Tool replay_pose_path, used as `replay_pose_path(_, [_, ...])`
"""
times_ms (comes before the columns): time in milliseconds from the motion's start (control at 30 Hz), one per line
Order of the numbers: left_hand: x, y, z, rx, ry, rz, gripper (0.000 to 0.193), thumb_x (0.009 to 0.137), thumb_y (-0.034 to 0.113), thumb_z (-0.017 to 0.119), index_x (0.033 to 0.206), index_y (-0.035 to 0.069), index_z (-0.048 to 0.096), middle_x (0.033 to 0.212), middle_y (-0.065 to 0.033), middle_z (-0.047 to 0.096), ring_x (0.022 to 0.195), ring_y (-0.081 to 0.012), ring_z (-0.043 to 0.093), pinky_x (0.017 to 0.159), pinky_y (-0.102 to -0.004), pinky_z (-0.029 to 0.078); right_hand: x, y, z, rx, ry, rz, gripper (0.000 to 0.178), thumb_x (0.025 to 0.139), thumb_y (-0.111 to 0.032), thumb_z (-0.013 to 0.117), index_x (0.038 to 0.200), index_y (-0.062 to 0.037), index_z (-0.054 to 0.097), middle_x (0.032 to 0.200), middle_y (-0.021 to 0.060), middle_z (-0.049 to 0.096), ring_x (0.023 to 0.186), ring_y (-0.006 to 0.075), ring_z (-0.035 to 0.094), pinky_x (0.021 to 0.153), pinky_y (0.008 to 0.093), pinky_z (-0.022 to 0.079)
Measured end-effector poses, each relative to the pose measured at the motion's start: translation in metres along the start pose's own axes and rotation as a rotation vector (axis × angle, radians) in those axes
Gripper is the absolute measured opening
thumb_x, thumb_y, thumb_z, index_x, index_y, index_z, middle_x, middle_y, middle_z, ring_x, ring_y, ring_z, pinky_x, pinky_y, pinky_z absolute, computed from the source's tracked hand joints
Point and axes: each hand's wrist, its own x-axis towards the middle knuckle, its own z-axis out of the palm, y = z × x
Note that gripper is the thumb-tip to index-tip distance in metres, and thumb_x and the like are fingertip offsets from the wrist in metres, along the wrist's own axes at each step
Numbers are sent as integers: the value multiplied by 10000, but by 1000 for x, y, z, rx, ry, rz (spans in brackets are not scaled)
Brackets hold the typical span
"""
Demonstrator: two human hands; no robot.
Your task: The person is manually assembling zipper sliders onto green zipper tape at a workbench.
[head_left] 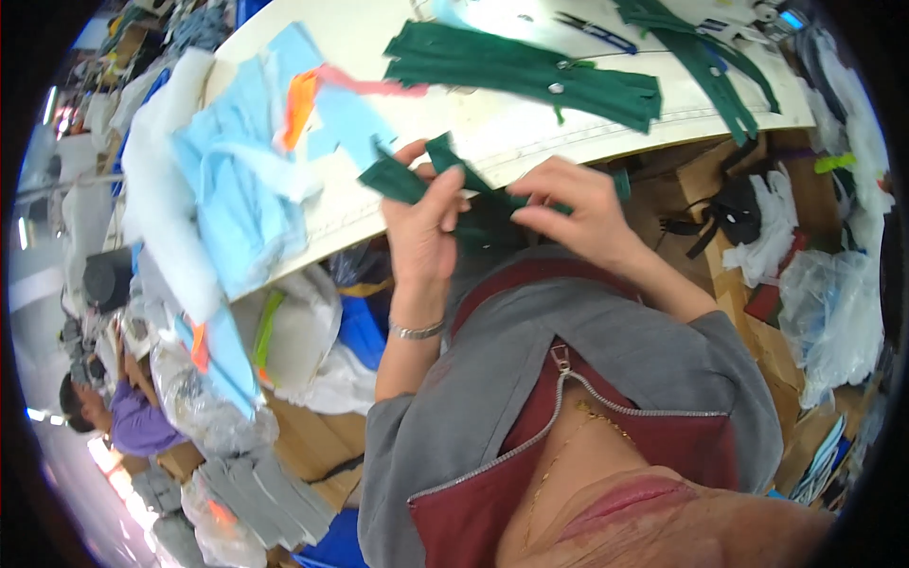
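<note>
My left hand [423,227] and my right hand [578,204] both hold a small dark green fabric piece [417,172] in front of my chest, just below the edge of a white worktable [492,133]. The left hand's fingers pinch its upper left end. Pinching the same cloth, the right hand sits near the middle, where it bunches between the two hands. A silver bracelet [417,330] circles my left wrist. A longer dark green fabric piece [521,71] lies flat on the table beyond the hands.
Light blue and white cloth [237,170] with an orange scrap [299,104] is piled on the table's left. More green strips [705,57] and a pen [597,31] lie at the far right. Plastic bags [824,303] and wooden boxes stand right. Another person [114,417] sits lower left.
</note>
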Motion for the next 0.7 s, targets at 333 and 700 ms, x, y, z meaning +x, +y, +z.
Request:
replay_pose_path(333, [-20,-14,9,231,-112,-10,347,717,1,682,1019,-9,512,740,-56,588,514,-67,487,427,-154,346,14,12,7,332,35,182,135,796,-134,624,874,-25,640,783,-6,566,649,41,482,561,174,370])
replay_pose_path(700, [-12,-2,-3,361,-208,-149,158,814,129,617,865,-17,586,644,-18,540,437,-44,399,425,-182,330,7,3,-2,401,-142,412,109,814,-111,599,830,-3,607,711,-40,544,630,11,451,556,158,362])
